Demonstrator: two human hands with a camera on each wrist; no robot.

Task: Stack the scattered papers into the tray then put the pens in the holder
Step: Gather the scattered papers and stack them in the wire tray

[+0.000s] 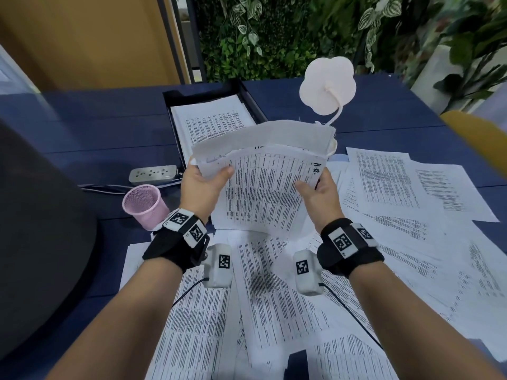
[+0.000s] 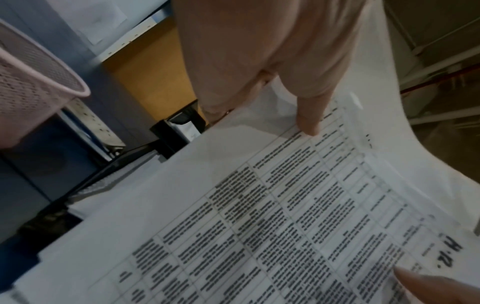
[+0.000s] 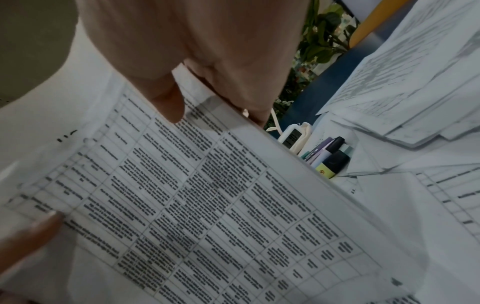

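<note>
Both hands hold a small sheaf of printed papers [image 1: 263,185] above the desk. My left hand [image 1: 204,178] pinches its left edge, thumb on top, as the left wrist view shows on the sheaf [image 2: 259,205]. My right hand [image 1: 315,187] pinches the right edge of the sheaf [image 3: 182,185]. The black tray [image 1: 248,96] lies just beyond, with printed sheets inside. A pink mesh holder [image 1: 145,205] stands left of my left wrist. Several pens and highlighters [image 3: 330,158] lie among papers under the sheaf's right side. More printed sheets [image 1: 411,229] are scattered over the blue table.
A white power strip [image 1: 153,174] with its cable lies beside the tray. A white flower-shaped lamp [image 1: 327,86] rises behind the held papers. A dark rounded object [image 1: 41,229] fills the left side. A yellow chair back [image 1: 480,141] stands at the right edge.
</note>
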